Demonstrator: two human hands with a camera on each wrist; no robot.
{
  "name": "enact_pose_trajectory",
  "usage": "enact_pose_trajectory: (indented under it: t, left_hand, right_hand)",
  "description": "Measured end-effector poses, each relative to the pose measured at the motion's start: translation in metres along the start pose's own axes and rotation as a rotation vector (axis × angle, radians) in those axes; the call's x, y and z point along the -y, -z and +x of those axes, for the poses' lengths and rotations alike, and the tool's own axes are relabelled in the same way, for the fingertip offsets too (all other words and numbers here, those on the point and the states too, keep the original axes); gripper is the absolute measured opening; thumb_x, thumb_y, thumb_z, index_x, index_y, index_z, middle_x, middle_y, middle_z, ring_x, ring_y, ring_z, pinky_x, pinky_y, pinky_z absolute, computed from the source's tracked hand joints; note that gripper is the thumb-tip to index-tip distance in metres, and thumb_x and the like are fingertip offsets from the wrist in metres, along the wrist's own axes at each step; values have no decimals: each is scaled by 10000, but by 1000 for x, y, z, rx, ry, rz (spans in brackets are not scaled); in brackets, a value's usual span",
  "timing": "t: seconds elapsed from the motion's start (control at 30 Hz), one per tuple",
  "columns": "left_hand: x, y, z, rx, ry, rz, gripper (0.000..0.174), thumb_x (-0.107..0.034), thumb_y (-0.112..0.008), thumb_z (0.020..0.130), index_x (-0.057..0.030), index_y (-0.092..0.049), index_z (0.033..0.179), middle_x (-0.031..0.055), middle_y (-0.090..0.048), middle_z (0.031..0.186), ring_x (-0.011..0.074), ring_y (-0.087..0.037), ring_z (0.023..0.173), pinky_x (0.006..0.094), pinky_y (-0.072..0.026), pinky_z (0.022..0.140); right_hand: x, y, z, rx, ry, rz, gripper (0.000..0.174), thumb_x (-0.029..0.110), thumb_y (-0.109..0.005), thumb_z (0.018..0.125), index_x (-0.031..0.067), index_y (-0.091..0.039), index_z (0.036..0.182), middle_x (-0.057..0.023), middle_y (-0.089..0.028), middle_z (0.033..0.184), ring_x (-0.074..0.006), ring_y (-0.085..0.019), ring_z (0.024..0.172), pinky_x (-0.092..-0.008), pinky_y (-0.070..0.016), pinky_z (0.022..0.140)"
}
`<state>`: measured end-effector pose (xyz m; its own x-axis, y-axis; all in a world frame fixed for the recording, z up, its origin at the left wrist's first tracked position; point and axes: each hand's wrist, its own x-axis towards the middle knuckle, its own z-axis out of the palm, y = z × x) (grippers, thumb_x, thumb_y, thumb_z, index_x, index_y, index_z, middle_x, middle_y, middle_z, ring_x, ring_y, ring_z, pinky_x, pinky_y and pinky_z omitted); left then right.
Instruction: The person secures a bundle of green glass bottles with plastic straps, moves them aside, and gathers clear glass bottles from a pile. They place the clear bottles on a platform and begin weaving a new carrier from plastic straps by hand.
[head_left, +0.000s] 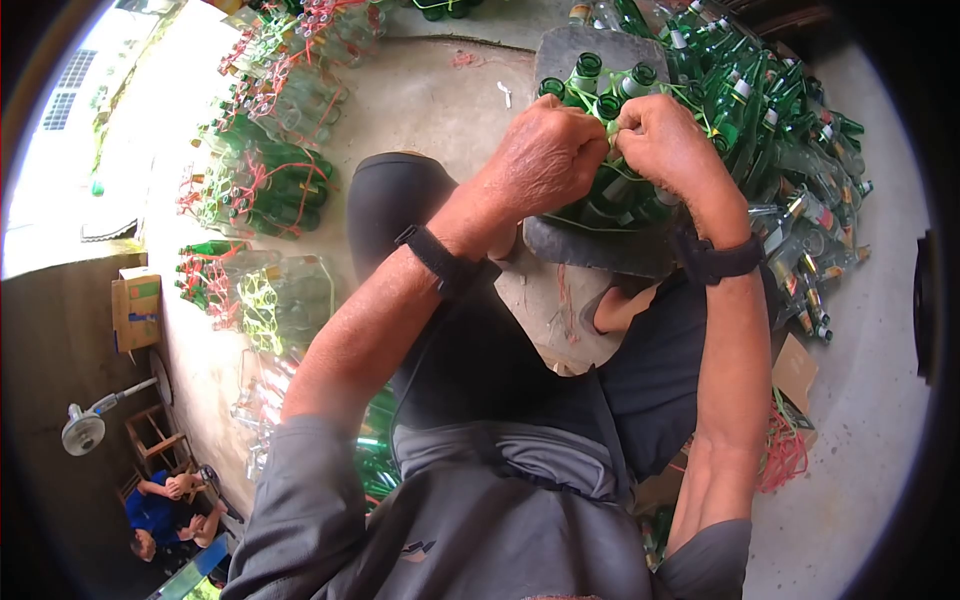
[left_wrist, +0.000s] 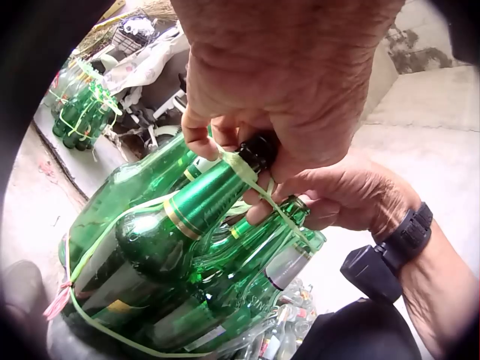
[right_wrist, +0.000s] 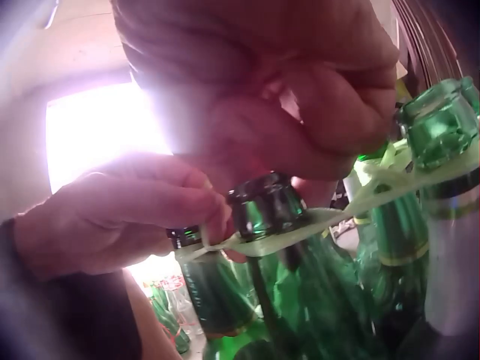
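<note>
A bundle of green glass bottles [head_left: 605, 195] stands upright on a dark, rounded slab [head_left: 597, 250] in front of the person's knees. Light green plastic twine [left_wrist: 241, 166] loops round the necks, and another strand circles the bodies lower down. My left hand [head_left: 555, 150] pinches the twine beside a dark bottle mouth [left_wrist: 259, 150]. Close by, my right hand [head_left: 668, 145] has its fingers curled on the twine among the necks; in the right wrist view its fingertips are partly hidden behind a bottle mouth [right_wrist: 266, 206].
Loose bottles [head_left: 740, 95] lie heaped on the right. Tied bottle bundles [head_left: 285, 185] line the left side of the floor. Red twine [head_left: 783, 455] lies at lower right. Farther off are a carton [head_left: 135, 308], a fan [head_left: 83, 432] and a seated person in blue [head_left: 155, 515].
</note>
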<state>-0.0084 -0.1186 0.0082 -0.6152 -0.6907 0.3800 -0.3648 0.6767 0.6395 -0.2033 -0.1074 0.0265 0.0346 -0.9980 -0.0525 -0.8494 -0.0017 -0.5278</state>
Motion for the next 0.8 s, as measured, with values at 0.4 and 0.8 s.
enact_pose_trajectory:
  t: [0.4,0.8]
  left_hand:
    - [1,-1,0,-14,-38,6,66,-66,-628,855,-30,-646,802,161,-644,782,401,-601,822,455,-496,796]
    - [1,5,3,79,62,41,122,-115,-625,911,-45,-722,885,166,-659,723,341,-663,717,433,-526,703]
  right_hand:
    - [-5,3,8,130,-71,151,189,144,-650,725,-37,-682,771,-263,-679,743,-327,-714,700,-439,-548,675]
    - [-9,8,11,226,-6,266,193,121,-717,746,-36,-622,689,-21,-534,616,-110,-491,615,-337,-392,545]
